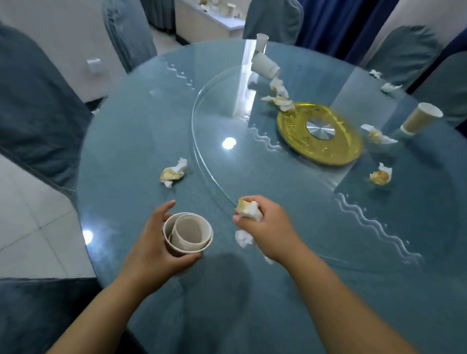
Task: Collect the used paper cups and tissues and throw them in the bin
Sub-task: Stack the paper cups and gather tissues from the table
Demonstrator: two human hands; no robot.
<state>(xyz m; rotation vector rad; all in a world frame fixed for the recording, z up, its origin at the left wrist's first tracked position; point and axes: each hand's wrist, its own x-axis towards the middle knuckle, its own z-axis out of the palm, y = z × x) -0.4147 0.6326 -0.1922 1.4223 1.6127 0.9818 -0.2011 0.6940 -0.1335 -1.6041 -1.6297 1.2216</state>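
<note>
The left hand (pixel 156 243) reaches in over the tabletop's (pixel 128 136) near edge, palm turned inward. Its grip is curled round two nested paper cups (pixel 189 235), thumb on the near side and fingers behind. Beyond it, a stained tissue (pixel 173 172) lies toward the left edge. The right hand (pixel 267 228) is just beside the cups, knuckles up, its grip pinching a crumpled tissue (pixel 249 209). A white wad (pixel 243 238) shows under it; held or lying, I cannot tell. A lone paper cup (pixel 421 118) stands near the right edge.
</note>
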